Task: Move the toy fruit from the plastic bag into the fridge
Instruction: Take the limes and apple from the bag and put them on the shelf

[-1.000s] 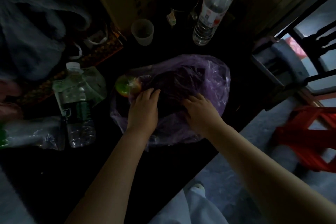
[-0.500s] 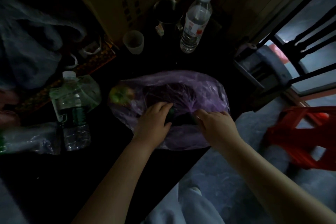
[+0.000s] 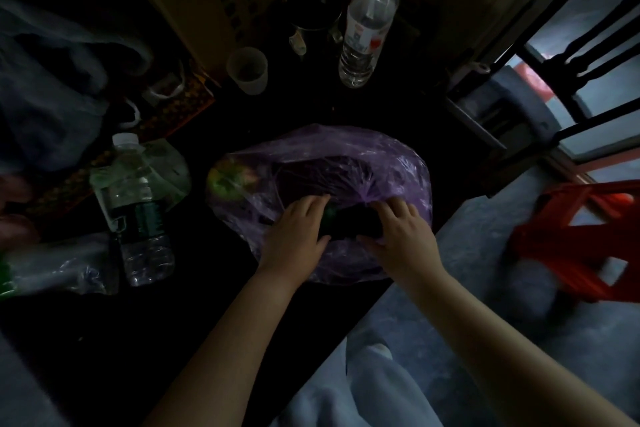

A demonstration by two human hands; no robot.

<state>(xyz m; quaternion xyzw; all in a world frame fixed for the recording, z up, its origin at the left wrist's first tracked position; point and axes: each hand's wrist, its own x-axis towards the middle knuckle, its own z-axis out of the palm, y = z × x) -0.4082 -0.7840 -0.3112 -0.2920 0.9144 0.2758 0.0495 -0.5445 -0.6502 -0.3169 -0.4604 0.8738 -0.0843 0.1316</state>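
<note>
Toy fruit (image 3: 231,179) was observed within the plastic bag (image 3: 391,163), at ten o'clock from the nearer left hand (image 3: 298,234); that and the right hand (image 3: 398,236) were clamped on its mouth.

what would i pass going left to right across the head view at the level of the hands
green-label water bottle → toy fruit inside the purple bag → left hand → right hand → red stool

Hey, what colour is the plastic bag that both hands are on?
Translucent purple; the plastic bag shows best in the head view, the only one.
</note>
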